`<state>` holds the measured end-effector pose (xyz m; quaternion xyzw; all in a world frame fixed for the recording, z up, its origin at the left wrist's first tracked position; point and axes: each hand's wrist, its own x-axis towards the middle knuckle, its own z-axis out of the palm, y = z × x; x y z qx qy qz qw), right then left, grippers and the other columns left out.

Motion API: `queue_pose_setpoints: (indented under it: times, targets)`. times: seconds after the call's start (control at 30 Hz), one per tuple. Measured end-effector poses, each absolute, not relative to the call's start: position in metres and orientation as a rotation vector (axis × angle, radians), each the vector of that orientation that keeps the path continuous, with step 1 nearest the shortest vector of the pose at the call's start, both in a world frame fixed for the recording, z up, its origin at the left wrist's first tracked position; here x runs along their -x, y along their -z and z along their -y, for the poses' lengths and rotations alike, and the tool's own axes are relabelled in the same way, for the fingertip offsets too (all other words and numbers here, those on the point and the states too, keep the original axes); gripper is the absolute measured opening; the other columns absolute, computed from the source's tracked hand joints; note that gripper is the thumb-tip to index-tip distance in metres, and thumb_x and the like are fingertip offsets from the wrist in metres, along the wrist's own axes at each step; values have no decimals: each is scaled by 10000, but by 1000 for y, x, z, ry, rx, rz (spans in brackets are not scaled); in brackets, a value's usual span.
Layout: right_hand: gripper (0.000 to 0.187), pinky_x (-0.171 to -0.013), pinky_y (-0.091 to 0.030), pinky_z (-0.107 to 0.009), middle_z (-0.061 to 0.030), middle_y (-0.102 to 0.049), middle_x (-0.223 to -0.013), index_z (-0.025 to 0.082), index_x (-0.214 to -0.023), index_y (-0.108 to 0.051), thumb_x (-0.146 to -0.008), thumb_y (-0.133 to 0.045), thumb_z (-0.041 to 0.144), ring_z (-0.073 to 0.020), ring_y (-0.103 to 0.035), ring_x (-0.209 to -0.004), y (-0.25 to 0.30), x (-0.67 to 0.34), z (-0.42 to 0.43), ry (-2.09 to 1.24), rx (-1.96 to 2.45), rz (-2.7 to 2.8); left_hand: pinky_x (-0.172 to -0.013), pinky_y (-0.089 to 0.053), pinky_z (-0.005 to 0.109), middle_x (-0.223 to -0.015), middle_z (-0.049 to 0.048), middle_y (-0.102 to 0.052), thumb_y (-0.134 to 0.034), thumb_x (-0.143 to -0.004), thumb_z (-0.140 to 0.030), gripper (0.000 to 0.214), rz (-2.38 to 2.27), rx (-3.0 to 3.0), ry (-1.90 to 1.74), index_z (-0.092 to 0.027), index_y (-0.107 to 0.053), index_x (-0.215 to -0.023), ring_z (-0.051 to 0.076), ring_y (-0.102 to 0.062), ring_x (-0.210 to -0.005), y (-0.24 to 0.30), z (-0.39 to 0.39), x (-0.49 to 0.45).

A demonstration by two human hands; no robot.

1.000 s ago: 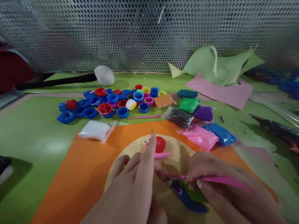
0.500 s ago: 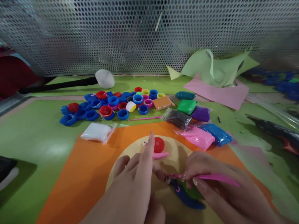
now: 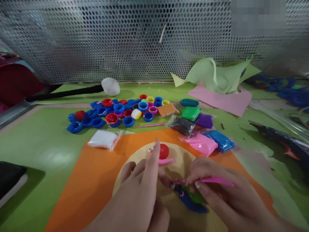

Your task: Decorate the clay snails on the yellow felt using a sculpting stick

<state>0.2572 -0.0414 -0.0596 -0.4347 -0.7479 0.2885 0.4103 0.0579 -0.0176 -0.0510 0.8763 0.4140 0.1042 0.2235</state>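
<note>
My right hand (image 3: 212,187) pinches a pink plastic clay tool (image 3: 219,181). Its thin tip reaches the eye end of a small blue clay snail (image 3: 190,201), which has googly eyes, a pink smile and a green part mostly hidden by my fingers. Beside it, my left hand (image 3: 142,183) rests over the round tan disc (image 3: 135,154), index finger stretched forward, the other fingers bent loosely; a fingertip lies close to the snail's eyes. Just past that index finger sits a second clay figure with a red ball (image 3: 164,151) and a pink body (image 3: 166,161), partly covered.
Orange paper (image 3: 79,180) lies under the disc. Behind are blue and red caps (image 3: 112,119), a thin pink stick (image 3: 149,125), and bagged clay in white (image 3: 103,139), pink (image 3: 201,144) and blue (image 3: 220,140). A black glue gun (image 3: 285,138) lies right; a perforated metal screen (image 3: 135,42) stands behind.
The view has shifted slightly, so the scene sits a little differently in frame. Both hands keep nearly the same pose, the tool tip still at the snail's eyes.
</note>
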Motion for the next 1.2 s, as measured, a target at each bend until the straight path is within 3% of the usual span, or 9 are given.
queue_pose_setpoints:
  times: [0.37,0.73,0.9,1.2]
  targets:
    - [178,-567,-485,-158,12,-585,-743,208,-867,-554,-837,-451,67,-94,-584,-675,62,-258,43,-786,1090,1873,-845,-380,419,-994,-13,-617,-377,-662,-58,930,-1143,-2384,-262,-320,155,-1378,214,-552,-915,46,17,-58]
    - [187,-556,-484,-167,7,-586,-771,213,-891,-544,-843,-440,65,-100,-587,-682,65,-260,44,-831,1094,1867,-848,-386,432,-1110,21,-608,-378,-686,-76,945,-1127,-2399,-195,-293,242,-1365,239,-542,-980,44,16,-58]
    - [178,-577,-487,-178,6,-574,-769,213,-904,-539,-866,-427,79,-103,-582,-687,67,-262,46,-864,1090,1866,-870,-366,453,-1058,20,-613,-359,-698,-58,946,-1164,-2386,-184,-291,285,-1351,241,-533,-976,44,17,-57]
    - [161,-487,-450,-157,2,-558,-743,209,-900,-545,-893,-423,104,-95,-551,-623,69,-260,47,-887,1107,1776,-865,-342,455,-971,18,-637,-354,-667,-50,917,-1145,-2266,-238,-237,145,-1413,228,-519,-918,46,19,-59]
